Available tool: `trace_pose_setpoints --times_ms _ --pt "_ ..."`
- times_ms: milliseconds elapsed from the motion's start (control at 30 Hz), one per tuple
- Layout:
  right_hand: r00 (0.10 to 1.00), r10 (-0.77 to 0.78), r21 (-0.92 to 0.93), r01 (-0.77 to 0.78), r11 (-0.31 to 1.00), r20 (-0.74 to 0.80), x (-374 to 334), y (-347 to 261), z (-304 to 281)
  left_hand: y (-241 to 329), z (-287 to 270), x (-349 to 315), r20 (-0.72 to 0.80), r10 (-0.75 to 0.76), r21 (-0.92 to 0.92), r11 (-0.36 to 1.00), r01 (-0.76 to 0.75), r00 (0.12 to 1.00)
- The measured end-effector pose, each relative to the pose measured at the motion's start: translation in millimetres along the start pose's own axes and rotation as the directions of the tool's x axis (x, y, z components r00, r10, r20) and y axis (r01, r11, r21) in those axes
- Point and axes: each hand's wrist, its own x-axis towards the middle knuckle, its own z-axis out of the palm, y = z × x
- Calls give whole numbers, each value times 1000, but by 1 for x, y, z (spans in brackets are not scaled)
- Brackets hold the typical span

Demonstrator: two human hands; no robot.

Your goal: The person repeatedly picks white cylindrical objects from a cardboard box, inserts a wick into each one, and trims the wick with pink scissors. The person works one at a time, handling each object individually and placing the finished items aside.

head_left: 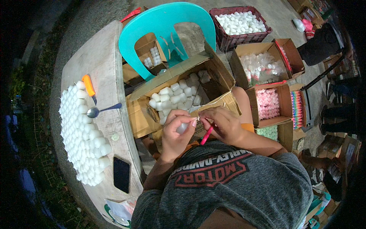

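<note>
My left hand [176, 131] is closed around a short white candle [182, 128], held in front of my body. My right hand [223, 124] is closed too, with a pink-handled tool [207, 135] sticking out below its fingers; its working end is hidden. The fingertips of both hands nearly meet at a small pale bit by the candle, too small to make out. A thin dark rod [196, 91] slants up from there, and what holds it cannot be told. Just beyond my hands, an open cardboard box [175, 74] contains several loose white candles [171, 97].
On the left table [103, 61] stand rows of white candles [82, 133], an orange-handled knife [89, 86], a spoon [100, 110] and a phone [121, 173]. A turquoise chair [133, 30], a full crate [221, 38] and cardboard boxes [244, 49] surround me. People stand at right.
</note>
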Motion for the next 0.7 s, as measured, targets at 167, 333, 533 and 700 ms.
trace_pose_setpoints --times_ms 167,333,533,700 --pt "996 82 28 -83 996 23 -1 3 0 8 -4 1 -100 80 237 970 -54 992" --pt "964 266 404 -244 882 3 8 -7 3 10 -4 0 -41 166 240 959 -151 985" --pt "966 158 347 -223 911 207 5 -3 -12 8 -8 -6 -26 248 366 904 -222 968" --pt "839 448 573 -541 616 310 8 -14 -2 -17 -1 -15 -192 -248 -296 937 185 949"
